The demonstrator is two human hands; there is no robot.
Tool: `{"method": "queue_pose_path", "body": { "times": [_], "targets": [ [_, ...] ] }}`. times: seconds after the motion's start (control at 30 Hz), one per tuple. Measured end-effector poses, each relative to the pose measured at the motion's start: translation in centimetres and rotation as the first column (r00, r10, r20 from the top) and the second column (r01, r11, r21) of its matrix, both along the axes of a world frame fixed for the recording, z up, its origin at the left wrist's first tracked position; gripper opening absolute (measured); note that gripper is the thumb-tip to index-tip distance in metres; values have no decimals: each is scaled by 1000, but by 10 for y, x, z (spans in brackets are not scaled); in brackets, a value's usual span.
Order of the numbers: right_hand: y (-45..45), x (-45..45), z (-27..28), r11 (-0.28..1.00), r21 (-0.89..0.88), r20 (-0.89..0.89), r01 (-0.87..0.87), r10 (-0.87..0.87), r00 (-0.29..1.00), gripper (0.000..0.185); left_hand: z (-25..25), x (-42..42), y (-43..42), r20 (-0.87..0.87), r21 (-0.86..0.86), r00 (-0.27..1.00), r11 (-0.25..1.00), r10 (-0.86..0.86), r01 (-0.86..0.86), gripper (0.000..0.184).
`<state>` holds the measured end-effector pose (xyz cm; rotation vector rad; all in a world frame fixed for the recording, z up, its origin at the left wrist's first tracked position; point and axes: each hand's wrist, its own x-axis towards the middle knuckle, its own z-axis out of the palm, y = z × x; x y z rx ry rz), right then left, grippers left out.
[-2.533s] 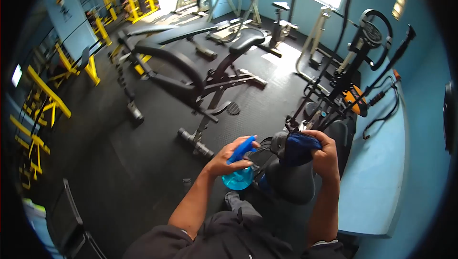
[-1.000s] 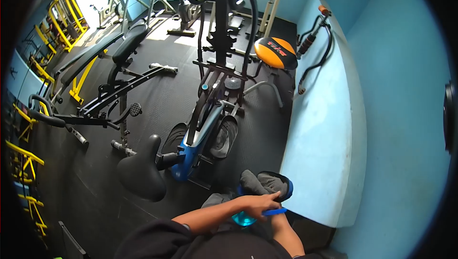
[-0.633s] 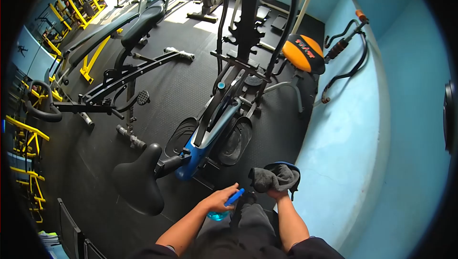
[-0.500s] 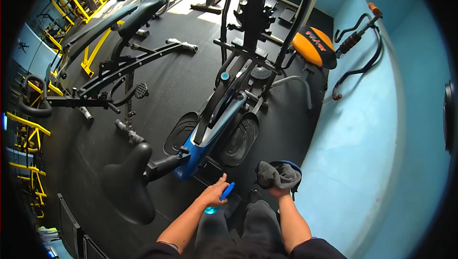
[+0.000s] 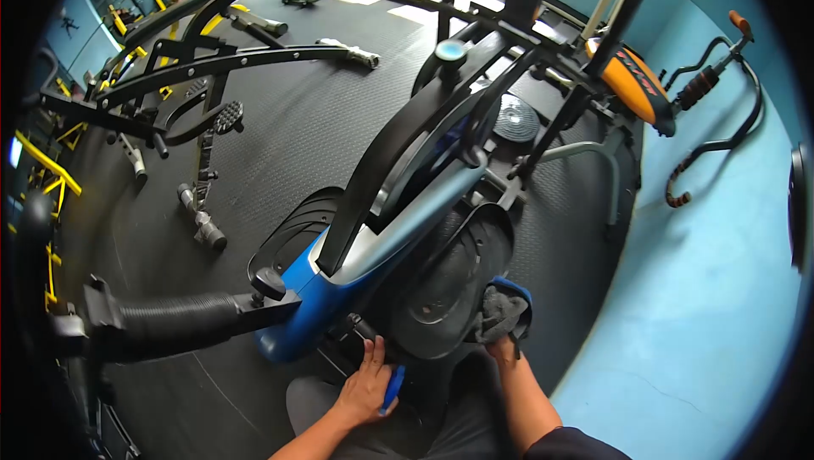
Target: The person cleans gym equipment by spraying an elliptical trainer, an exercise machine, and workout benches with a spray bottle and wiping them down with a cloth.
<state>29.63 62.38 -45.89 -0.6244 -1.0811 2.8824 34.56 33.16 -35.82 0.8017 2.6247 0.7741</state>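
My left hand (image 5: 366, 385) is by the rear base of a blue elliptical trainer (image 5: 305, 290), with its fingers stretched forward near a short black tube end (image 5: 363, 326). Between its thumb and palm is the blue head of a spray bottle (image 5: 393, 389); the bottle's body is hidden below. My right hand (image 5: 504, 348) grips a grey cloth (image 5: 500, 314) bunched together with a dark item edged in blue (image 5: 526, 299), whose kind I cannot make out. Both are beside the trainer's right black foot pedal (image 5: 437, 303). Most of the right hand's fingers are hidden under the cloth.
A black seat post (image 5: 182, 324) juts out at left. Beyond it are the frame of another exercise machine (image 5: 220, 66) and yellow racks (image 5: 51, 167). A light blue wall (image 5: 678, 290) borders the right side, with an orange padded seat (image 5: 632, 87) near it.
My view has moved forward and down, closer to the trainer. My left hand has moved toward its rear base, and my right hand with the cloth is now by the right pedal.
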Motion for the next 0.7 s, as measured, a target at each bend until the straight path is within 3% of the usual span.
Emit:
{"method": "queue_pose_path", "body": {
  "times": [0.03, 0.07, 0.1, 0.13, 0.2, 0.23, 0.27, 0.33, 0.37, 0.47, 0.53, 0.67, 0.7],
  "targets": [
    [-1, -5, 8, 948, 306, 48, -86, 74, 996, 6, -5, 2, 1, -27, 2, 999, 1000, 16, -16, 51],
    [1, -10, 10, 794, 585, 105, -165, 127, 986, 7, -13, 2, 0, -47, 1, 998, 999, 35, -35, 51],
    [5, -11, 1, 722, 686, -52, -91, 173, 984, 10, -19, 3, 1, -110, 70, 993, 997, 33, -26, 49],
    [8, -14, -13, 716, 691, -64, -98, 196, 979, 10, -28, 4, 3, -170, 137, 985, 990, 36, -12, 47],
    [10, -16, -28, 813, 582, -90, 15, 47, 995, 13, -37, 5, 7, -193, 145, 979, 989, 63, -35, 48],
    [3, -13, -25, 921, 388, -71, 35, -8, 997, 12, -35, 5, 6, -195, 142, 979, 990, 55, -27, 49],
    [4, -8, -25, 922, 385, -66, 30, -5, 998, 12, -28, 3, 5, -190, 138, 980, 990, 58, -31, 49],
    [16, -12, -34, 939, 321, -137, -124, 175, 975, 16, -19, -1, 8, -76, 132, 995, 990, 67, -56, 48],
    [22, -16, -57, 941, 323, -112, -101, 144, 983, 19, -24, -1, 5, -62, 154, 997, 987, 55, -45, 50],
    [11, -33, -4, 861, 508, -207, -23, 148, 967, 13, -24, -3, 11, 9, 146, 998, 987, 66, -66, 51],
    [9, -35, -11, 876, 479, -76, -58, 108, 991, 17, -28, -7, 13, -17, 126, 997, 989, 81, -79, 54],
    [24, -32, -38, 928, 357, -141, -105, 165, 976, 8, -25, -11, 18, 16, 91, 998, 994, 65, -66, 59],
    [25, -35, -43, 942, 332, -120, -57, 102, 988, 7, -25, -15, 20, 14, 88, 997, 993, 73, -74, 59]
  ]
}}
